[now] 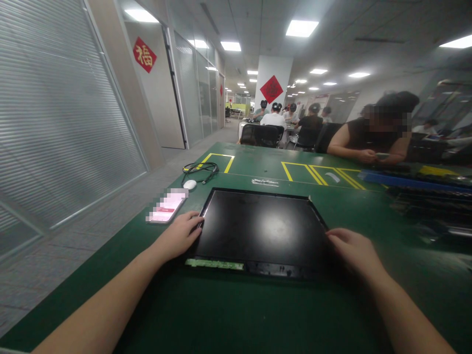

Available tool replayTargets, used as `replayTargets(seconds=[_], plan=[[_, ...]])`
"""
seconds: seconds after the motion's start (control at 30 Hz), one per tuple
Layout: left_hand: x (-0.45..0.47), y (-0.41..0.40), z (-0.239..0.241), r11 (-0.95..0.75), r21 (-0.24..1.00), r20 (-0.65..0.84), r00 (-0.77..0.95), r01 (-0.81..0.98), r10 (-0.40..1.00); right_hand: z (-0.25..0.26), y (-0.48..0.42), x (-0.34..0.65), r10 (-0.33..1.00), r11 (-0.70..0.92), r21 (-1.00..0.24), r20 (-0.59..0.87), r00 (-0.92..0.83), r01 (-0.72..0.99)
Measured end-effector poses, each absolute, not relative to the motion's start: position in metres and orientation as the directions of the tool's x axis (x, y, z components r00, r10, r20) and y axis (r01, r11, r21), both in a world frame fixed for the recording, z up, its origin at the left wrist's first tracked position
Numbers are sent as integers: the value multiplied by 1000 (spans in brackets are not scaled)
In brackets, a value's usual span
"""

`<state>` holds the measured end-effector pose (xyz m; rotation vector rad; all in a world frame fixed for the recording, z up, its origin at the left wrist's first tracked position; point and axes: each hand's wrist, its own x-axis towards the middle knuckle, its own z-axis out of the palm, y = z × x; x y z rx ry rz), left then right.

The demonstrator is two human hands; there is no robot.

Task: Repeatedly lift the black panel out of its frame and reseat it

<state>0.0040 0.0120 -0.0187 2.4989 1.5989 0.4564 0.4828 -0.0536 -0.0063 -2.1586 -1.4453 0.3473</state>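
A black flat display panel (261, 228) lies flat on the green table (236, 314), with a narrow green circuit strip (214, 264) along its near edge. My left hand (179, 235) rests on the panel's left edge, fingers curled against the frame. My right hand (353, 248) grips the panel's right edge, fingers bent over it. Both hands hold the panel from opposite sides.
A phone (166, 207) lies left of the panel, with a white mouse (190, 184) and a coiled black cable (201, 169) beyond it. Yellow marked boxes (317, 173) cross the far table. A person (376, 132) sits at the far right; blue and black trays (416, 182) lie there.
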Motion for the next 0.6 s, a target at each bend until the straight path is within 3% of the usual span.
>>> replayTargets(seconds=[0.6], plan=[[7, 24, -27, -383, 320, 200, 333, 867, 921, -5, -53, 481, 910, -310, -566, 55, 410, 764]])
